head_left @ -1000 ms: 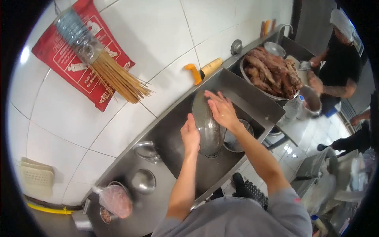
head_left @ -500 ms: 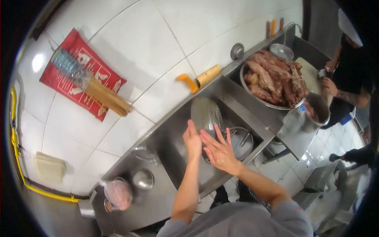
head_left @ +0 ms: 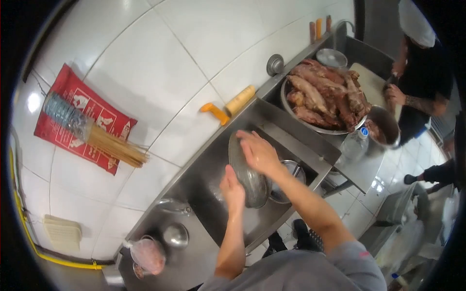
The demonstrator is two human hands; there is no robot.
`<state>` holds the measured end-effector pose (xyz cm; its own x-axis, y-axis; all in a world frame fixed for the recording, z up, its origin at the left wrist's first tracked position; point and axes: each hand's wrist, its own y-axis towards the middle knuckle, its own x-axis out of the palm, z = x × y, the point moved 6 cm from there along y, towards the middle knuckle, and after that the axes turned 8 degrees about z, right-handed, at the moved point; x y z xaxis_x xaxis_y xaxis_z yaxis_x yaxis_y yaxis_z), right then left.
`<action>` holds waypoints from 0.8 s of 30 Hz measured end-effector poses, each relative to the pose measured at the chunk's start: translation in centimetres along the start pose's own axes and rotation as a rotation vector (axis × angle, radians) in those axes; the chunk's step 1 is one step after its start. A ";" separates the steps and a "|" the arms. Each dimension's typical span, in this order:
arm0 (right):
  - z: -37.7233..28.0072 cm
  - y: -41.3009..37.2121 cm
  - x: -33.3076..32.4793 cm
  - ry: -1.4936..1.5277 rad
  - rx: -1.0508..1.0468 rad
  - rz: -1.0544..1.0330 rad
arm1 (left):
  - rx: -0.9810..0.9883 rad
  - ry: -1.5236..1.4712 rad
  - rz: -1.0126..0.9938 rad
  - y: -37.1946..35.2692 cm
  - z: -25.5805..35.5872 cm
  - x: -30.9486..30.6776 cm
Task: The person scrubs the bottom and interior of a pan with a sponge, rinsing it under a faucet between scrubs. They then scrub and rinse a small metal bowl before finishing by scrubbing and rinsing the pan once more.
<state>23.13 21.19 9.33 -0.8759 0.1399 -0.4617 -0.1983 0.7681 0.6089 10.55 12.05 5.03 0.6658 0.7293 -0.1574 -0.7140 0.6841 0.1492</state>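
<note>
Two bare hands on one steel bowl (head_left: 250,182). Holds it tilted on edge inside the sink (head_left: 204,184), just beside a second pot (head_left: 297,170) low in the basin. Clasps the bowl's near rim with the left hand (head_left: 232,190); presses the right hand (head_left: 257,153) flat, fingers spread, against the upper part. Hands apart, one at each end of the bowl. Past the sink, a wide basin (head_left: 310,127) heaped with meat, a water bottle (head_left: 353,144) just beside it. On the near counter, a small bowl (head_left: 175,235) and a bagged lump of meat (head_left: 148,254).

Bright, tile glare, fisheye vignette, soft blur
</note>
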 end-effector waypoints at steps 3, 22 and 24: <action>3.5 2.1 2.5 0.313 0.258 -0.089 | 0.013 0.003 0.023 0.3 0.2 -1.1; -1.4 -0.4 4.3 0.311 0.006 -0.156 | 0.026 0.088 0.050 2.2 -0.3 -6.2; 0.5 -1.0 5.5 0.427 0.204 -0.177 | -0.034 0.097 0.004 2.2 -0.4 -6.5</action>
<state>18.72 21.49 5.85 -0.9469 -0.2389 -0.2150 -0.3073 0.8691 0.3875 4.57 8.83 5.96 0.6404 0.7260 -0.2508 -0.7243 0.6794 0.1173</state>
